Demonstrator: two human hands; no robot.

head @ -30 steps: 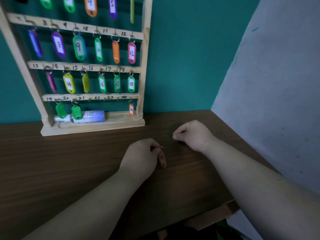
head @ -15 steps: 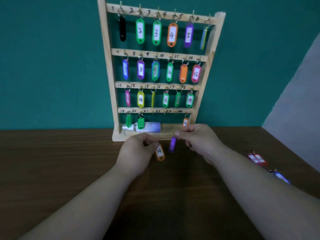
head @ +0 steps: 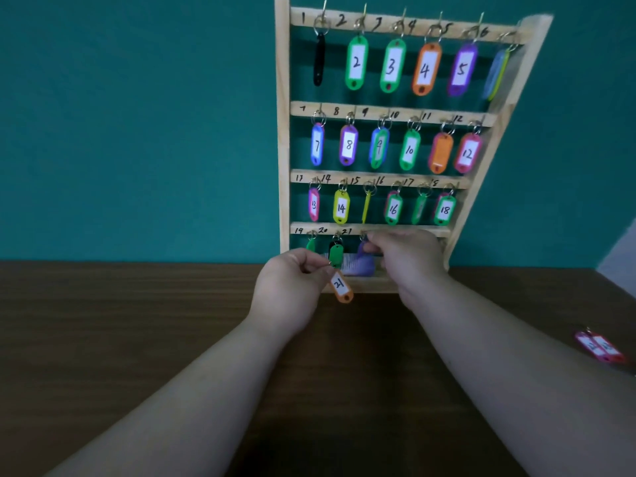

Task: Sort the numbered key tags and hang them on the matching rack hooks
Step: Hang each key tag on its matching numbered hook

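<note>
Two tags are in hand at the bottom rail of the wooden key rack (head: 283,132). The left hand (head: 290,287) pinches the ring of the orange tag marked 21 (head: 340,287) between thumb and forefinger, the other fingers curled in. The tag hangs below the pinch with its long axis tilted, lower end swung to the right and nearer. The right hand (head: 407,261) is curled round a purple tag (head: 363,251), whose number is hidden, and holds it up against the rail.

The hook beside the written 21 (head: 363,233) lies up, right and farther from the orange tag, just past the green tag on hook 20 (head: 336,254). The left hand is close below it. The right hand's fingertips and the purple tag sit right at that hook, though, so it looks crowded. Whether the purple ring is on it or beside it cannot be told.

As I judge it, hanging 21 calls for a short lift up and to the right once the right hand is out of the way. More red tags (head: 600,347) lie on the table (head: 137,339), far right.
</note>
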